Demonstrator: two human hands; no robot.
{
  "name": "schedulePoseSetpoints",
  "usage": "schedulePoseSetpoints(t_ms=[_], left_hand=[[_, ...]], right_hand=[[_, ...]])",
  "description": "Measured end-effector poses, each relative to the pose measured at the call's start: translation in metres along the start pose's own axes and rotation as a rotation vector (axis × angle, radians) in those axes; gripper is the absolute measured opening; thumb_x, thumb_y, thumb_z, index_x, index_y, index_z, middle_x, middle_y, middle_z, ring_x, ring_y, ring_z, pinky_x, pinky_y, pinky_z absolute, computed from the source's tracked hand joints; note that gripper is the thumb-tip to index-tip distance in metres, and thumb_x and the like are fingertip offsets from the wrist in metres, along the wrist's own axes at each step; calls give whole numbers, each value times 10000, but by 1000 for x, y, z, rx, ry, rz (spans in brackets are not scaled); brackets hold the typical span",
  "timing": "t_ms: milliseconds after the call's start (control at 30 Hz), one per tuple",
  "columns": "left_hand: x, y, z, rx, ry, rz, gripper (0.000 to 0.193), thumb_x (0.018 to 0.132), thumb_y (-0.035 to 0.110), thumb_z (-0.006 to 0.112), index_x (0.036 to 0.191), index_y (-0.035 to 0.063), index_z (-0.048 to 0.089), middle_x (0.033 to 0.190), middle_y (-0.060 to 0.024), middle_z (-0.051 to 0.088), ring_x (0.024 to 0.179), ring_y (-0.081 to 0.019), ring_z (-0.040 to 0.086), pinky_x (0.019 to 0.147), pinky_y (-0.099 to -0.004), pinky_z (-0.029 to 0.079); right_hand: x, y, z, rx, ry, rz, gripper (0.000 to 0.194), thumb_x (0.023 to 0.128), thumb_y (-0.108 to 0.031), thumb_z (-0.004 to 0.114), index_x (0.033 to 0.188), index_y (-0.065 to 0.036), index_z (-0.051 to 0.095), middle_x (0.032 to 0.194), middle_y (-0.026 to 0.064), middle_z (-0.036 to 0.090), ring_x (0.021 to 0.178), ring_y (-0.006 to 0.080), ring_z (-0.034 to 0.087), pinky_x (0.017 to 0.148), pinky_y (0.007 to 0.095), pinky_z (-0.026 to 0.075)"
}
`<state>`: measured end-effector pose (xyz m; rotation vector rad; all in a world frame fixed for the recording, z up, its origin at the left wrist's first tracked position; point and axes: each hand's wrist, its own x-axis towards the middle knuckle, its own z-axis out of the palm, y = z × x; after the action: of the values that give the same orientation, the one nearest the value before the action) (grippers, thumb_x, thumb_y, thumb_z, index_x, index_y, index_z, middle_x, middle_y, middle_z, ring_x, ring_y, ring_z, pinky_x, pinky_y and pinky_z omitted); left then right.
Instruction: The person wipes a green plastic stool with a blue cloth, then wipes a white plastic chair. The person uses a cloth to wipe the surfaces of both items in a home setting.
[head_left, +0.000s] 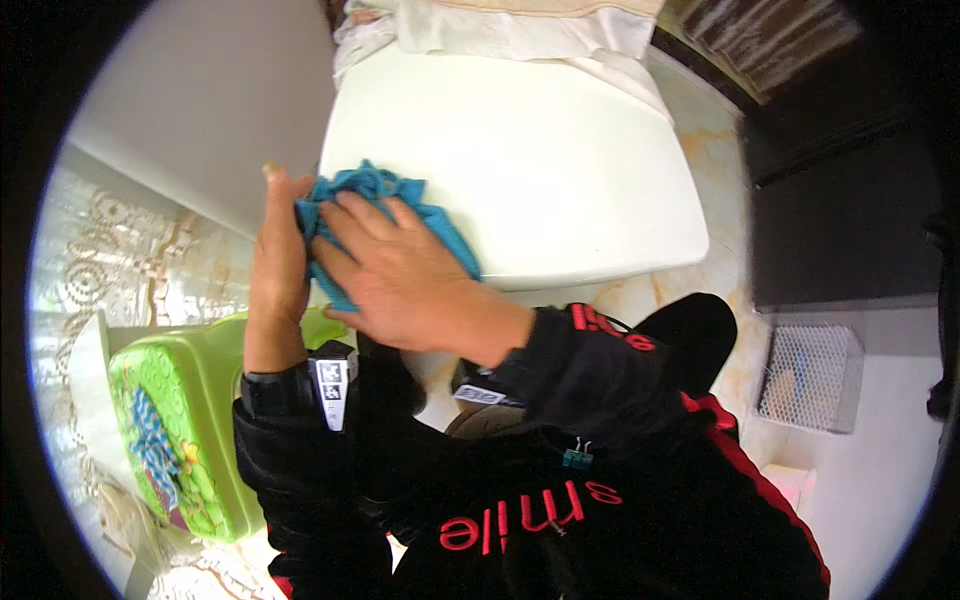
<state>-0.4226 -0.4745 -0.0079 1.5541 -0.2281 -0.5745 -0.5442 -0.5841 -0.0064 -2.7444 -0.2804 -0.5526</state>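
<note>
A crumpled blue cloth (454, 238) lies over the left front corner of a white tabletop (525, 165). My right hand (405, 274) is spread on it, fingers pressing the fabric to the surface. Upright at the table's left edge is my left hand (277, 262), its thumb pointing away from me. It meets the cloth's left side, but most of its fingers are hidden, so its grip cannot be made out. A black band with a printed tag (331, 386) circles my left wrist.
White fabric (517, 30) drapes the table's far end. A light green plastic stool or bin (217, 420) with a striped cloth (155, 446) stands at lower left. Dark furniture (840, 225) and a mesh-sided box (806, 379) are at right.
</note>
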Motion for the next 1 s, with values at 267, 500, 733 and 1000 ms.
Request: schedulePoseSetpoints(t_ms=[267, 500, 733, 1000], left_hand=[[-5, -6, 8, 1, 10, 11, 837, 1004, 616, 361, 1422, -109, 397, 1312, -296, 554, 1191, -294, 560, 1018, -340, 420], [-4, -4, 6, -149, 12, -19, 828, 998, 597, 411, 1414, -119, 387, 1285, -279, 574, 1135, -271, 582, 970, -326, 441], [2, -7, 4, -197, 33, -37, 786, 988, 594, 440, 1356, -99, 468, 1212, -227, 597, 1096, -243, 583, 933, -319, 456], [5, -1, 3, -126, 88, -14, 660, 992, 559, 473, 1283, -24, 577, 1162, -145, 607, 1029, -199, 576, 899, -316, 462]], right_hand=[[-122, 84, -97, -297, -106, 300, 627, 812, -340, 685, 1345, -44, 541, 1428, 227, 470, 1325, 422, 433, 1097, 527, 340], [-162, 106, -118, -447, -54, 543, 619, 908, -376, 591, 1419, -44, 483, 1518, 230, 371, 1393, 422, 347, 1133, 529, 268], [-40, 12, -27, -195, -141, 184, 670, 869, -463, 628, 1364, -28, 509, 1457, 213, 430, 1375, 382, 374, 1095, 555, 290], [-19, 2, -12, 14, -25, 6, 611, 860, -443, 655, 1310, -38, 570, 1409, 184, 483, 1363, 348, 382, 1110, 510, 283]])
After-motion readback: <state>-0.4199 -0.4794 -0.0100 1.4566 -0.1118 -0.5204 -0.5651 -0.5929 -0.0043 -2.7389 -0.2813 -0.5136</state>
